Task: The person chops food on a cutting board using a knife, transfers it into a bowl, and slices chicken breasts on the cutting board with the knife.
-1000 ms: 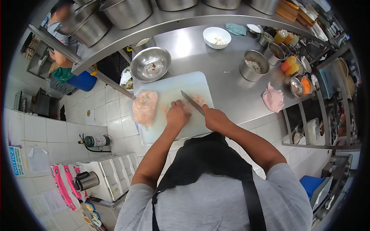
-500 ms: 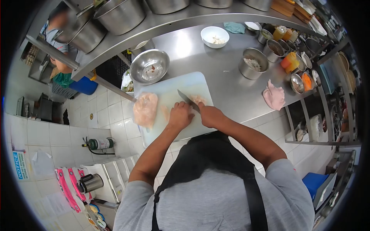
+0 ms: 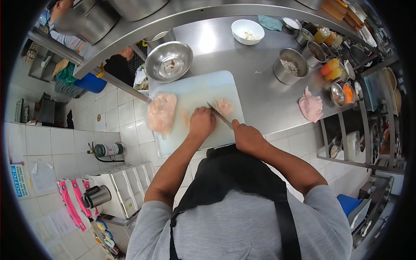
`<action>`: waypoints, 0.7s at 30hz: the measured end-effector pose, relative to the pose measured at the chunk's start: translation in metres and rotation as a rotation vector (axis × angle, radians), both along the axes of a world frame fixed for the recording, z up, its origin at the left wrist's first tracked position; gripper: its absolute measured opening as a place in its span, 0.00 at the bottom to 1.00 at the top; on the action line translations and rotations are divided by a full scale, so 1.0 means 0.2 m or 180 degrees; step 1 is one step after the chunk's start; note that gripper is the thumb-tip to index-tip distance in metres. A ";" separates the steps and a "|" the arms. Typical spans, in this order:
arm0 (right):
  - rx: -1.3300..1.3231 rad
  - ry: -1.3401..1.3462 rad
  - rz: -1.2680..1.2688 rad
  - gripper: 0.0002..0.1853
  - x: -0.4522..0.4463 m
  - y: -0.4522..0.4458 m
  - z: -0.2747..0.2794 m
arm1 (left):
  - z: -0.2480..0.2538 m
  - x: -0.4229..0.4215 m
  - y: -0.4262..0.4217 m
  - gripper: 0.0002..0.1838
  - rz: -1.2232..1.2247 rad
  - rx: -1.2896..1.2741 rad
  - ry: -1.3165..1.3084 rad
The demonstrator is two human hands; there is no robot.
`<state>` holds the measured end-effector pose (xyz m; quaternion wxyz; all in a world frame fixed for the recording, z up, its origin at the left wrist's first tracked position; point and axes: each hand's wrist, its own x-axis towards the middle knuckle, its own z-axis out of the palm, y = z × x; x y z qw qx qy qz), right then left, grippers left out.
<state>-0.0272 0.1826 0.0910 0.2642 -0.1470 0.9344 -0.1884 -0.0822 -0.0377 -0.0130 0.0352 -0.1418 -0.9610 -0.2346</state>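
Observation:
My right hand (image 3: 248,137) grips the handle of a knife (image 3: 220,115), its blade slanting up and left beside my left fingers. My left hand (image 3: 202,123) rests on the white cutting board (image 3: 197,89), fingers curled downward; whatever lies beneath them is hidden. Just beyond the blade sits a small heap of cut pale pink meat (image 3: 224,106), looking like raw chicken. A thin strip of the same meat (image 3: 185,117) lies left of my left hand. At the board's left side is a large pale pink mass of meat (image 3: 162,113), seemingly in clear plastic.
A steel bowl (image 3: 169,62) stands behind the board's left corner. Farther back are a white bowl (image 3: 247,32) and a steel pot (image 3: 290,66). A pink cloth (image 3: 310,106) lies to the right. Overhead runs a steel shelf (image 3: 208,14); a co-worker (image 3: 65,37) is at far left.
The knife and my right hand have shifted a little right and toward me, uncovering more of the meat heap. My left hand stays on the board. The camera view has tilted slightly.

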 end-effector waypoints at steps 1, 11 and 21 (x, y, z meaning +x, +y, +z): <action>-0.0040 0.0038 -0.0020 0.16 -0.01 -0.01 -0.04 | 0.00 0.00 0.00 0.10 -0.0014 -0.0035 -0.0055; -0.0020 0.0020 0.0037 0.16 -0.09 -0.01 0.06 | 0.03 0.06 -0.02 0.10 0.0090 0.0220 0.0154; -0.0083 0.0138 -0.0003 0.15 -0.10 -0.09 -0.07 | -0.01 0.04 -0.04 0.12 -0.0057 0.0096 0.0016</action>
